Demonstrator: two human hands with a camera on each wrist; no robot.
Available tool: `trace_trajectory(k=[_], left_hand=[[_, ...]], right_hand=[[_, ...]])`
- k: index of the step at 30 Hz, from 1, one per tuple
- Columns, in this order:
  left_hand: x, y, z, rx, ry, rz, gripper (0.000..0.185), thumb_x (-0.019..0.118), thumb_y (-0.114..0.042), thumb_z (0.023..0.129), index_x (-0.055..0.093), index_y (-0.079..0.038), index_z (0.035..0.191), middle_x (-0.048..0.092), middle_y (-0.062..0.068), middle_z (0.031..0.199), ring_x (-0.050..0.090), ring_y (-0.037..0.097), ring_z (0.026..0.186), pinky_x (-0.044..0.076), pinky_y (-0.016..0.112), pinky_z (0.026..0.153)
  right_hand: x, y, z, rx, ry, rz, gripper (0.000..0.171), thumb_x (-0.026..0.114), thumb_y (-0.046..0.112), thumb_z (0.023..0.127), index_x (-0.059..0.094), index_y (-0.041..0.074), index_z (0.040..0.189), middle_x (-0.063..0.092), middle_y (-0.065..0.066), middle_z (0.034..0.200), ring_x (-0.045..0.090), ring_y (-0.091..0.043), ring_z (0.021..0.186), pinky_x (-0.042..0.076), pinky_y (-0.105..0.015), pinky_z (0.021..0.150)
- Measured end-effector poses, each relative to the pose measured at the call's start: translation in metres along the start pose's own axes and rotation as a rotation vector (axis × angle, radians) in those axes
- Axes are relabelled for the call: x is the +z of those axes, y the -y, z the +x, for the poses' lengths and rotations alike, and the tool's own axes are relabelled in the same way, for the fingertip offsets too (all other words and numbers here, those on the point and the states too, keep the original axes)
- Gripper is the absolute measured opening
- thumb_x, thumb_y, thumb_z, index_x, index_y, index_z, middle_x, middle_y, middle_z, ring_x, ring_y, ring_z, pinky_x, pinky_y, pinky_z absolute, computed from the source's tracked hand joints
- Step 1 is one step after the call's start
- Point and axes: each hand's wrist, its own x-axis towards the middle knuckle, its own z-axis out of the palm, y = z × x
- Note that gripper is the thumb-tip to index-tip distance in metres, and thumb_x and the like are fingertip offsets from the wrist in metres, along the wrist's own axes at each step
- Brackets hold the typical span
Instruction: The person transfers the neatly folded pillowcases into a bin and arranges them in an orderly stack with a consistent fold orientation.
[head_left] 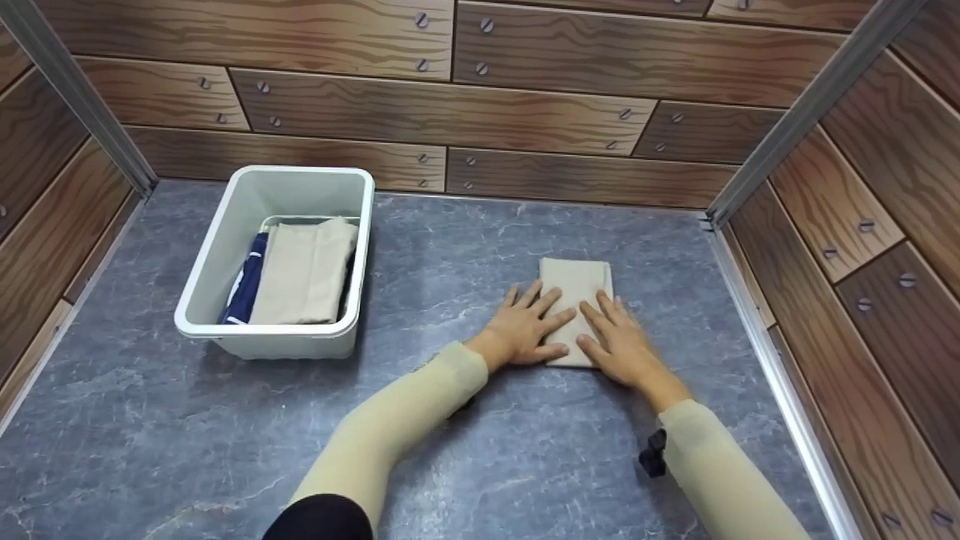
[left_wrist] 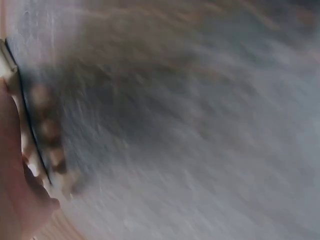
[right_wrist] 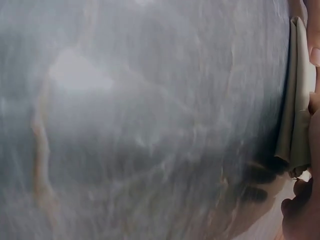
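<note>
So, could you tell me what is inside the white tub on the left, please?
The white tub holds a folded beige cloth lying on top, with a navy garment tucked along its left side. Whatever lies beneath the beige cloth is covered and cannot be seen.

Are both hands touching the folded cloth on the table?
Touching. In the head view, the left hand and right hand lie flat with straight fingers on top of the folded beige cloth, overlapping its near half.
</note>
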Motion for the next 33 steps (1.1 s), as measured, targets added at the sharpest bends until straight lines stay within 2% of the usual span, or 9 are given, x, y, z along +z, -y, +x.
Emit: trace_trajectory(k=[4, 7, 10, 14, 19, 22, 26, 29, 33], left_hand=[[-0.005, 0.008, -0.011, 0.011, 0.008, 0.001, 0.074, 0.025, -0.075, 0.095, 0.012, -0.040, 0.160, 0.004, 0.004, 0.169, -0.002, 0.033, 0.154, 0.006, 0.060, 0.122], [-0.006, 0.015, -0.016, 0.018, -0.021, 0.000, 0.078, 0.028, -0.077, 0.094, 0.014, -0.038, 0.160, 0.005, 0.008, 0.168, -0.002, 0.035, 0.154, 0.006, 0.061, 0.122], [-0.005, 0.023, -0.020, 0.003, -0.049, -0.013, 0.081, 0.031, -0.078, 0.092, 0.015, -0.037, 0.160, 0.004, 0.010, 0.168, -0.002, 0.036, 0.153, 0.007, 0.062, 0.122], [-0.005, 0.031, -0.025, -0.016, -0.029, -0.026, 0.084, 0.031, -0.080, 0.091, 0.011, -0.037, 0.160, -0.001, 0.009, 0.168, -0.004, 0.036, 0.153, 0.009, 0.063, 0.121], [-0.007, 0.035, -0.024, 0.000, -0.008, -0.041, 0.089, 0.032, -0.082, 0.089, 0.005, -0.036, 0.160, -0.005, 0.008, 0.168, -0.006, 0.035, 0.153, 0.008, 0.063, 0.121], [-0.008, 0.035, -0.022, 0.000, 0.003, -0.044, 0.091, 0.032, -0.083, 0.088, 0.003, -0.036, 0.160, -0.007, 0.007, 0.168, -0.006, 0.033, 0.154, 0.008, 0.062, 0.122], [-0.006, 0.035, -0.021, -0.001, 0.023, -0.059, 0.092, 0.033, -0.084, 0.087, 0.002, -0.037, 0.160, -0.007, 0.006, 0.168, -0.005, 0.033, 0.154, 0.009, 0.061, 0.122], [-0.005, 0.034, -0.022, 0.003, 0.024, -0.063, 0.092, 0.032, -0.083, 0.088, 0.003, -0.036, 0.160, -0.007, 0.007, 0.168, -0.005, 0.033, 0.154, 0.010, 0.061, 0.122], [-0.006, 0.032, -0.026, 0.015, 0.012, -0.038, 0.092, 0.031, -0.084, 0.087, 0.003, -0.036, 0.160, -0.008, 0.009, 0.168, -0.005, 0.034, 0.154, 0.009, 0.062, 0.122]], right_hand=[[0.004, 0.010, 0.001, -0.025, -0.003, -0.009, 0.062, 0.053, 0.042, 0.102, 0.036, 0.015, 0.155, 0.019, -0.017, 0.164, 0.014, -0.051, 0.148, 0.017, -0.068, 0.117], [0.006, 0.019, 0.001, -0.050, 0.003, 0.000, 0.062, 0.054, 0.041, 0.101, 0.037, 0.014, 0.155, 0.021, -0.018, 0.164, 0.018, -0.050, 0.147, 0.019, -0.067, 0.117], [0.006, 0.029, 0.003, -0.069, 0.015, 0.018, 0.063, 0.058, 0.041, 0.099, 0.041, 0.013, 0.153, 0.024, -0.019, 0.162, 0.025, -0.049, 0.145, 0.025, -0.067, 0.115], [0.002, 0.038, 0.009, -0.057, -0.022, 0.000, 0.060, 0.062, 0.041, 0.097, 0.048, 0.015, 0.149, 0.032, -0.021, 0.158, 0.035, -0.049, 0.139, 0.031, -0.068, 0.110], [-0.003, 0.041, 0.024, -0.034, -0.082, -0.095, 0.059, 0.058, 0.041, 0.099, 0.045, 0.018, 0.151, 0.026, -0.018, 0.162, 0.024, -0.048, 0.145, 0.023, -0.069, 0.114], [-0.002, 0.039, 0.033, -0.040, -0.036, -0.128, 0.058, 0.050, 0.041, 0.103, 0.039, 0.017, 0.154, 0.021, -0.015, 0.164, 0.015, -0.045, 0.149, 0.017, -0.069, 0.116], [0.005, 0.034, 0.037, -0.011, 0.030, -0.124, 0.056, 0.042, 0.040, 0.106, 0.034, 0.017, 0.156, 0.020, -0.013, 0.165, 0.014, -0.043, 0.151, 0.013, -0.068, 0.118], [0.011, 0.032, 0.036, 0.003, 0.045, -0.120, 0.057, 0.039, 0.040, 0.107, 0.029, 0.018, 0.158, 0.017, -0.012, 0.166, 0.012, -0.041, 0.151, 0.011, -0.068, 0.118], [0.011, 0.031, 0.029, -0.028, 0.033, -0.111, 0.059, 0.041, 0.041, 0.106, 0.027, 0.016, 0.158, 0.014, -0.014, 0.166, 0.011, -0.043, 0.151, 0.011, -0.068, 0.118]])
